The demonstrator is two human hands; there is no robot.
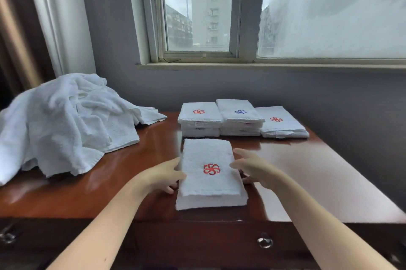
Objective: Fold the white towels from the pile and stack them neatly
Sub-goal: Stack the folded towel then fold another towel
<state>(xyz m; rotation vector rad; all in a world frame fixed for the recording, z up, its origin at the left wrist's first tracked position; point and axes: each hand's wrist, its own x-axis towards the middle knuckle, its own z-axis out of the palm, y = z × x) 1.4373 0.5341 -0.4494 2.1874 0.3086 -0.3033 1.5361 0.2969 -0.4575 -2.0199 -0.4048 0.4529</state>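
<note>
Left hand (166,176) and right hand (252,168), fingers relaxed and ungripping, press the folded towel (206,151) between them, likely squaring its edges for stacking.

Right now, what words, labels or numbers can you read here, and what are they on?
No readable words or numbers.
Near folded white towel: red embroidered swirl emblem, no letters.
Three rear white towel stacks: red, blue, red swirl emblems only.
Small sewn tags on stack edges: too blurred to read.
</note>
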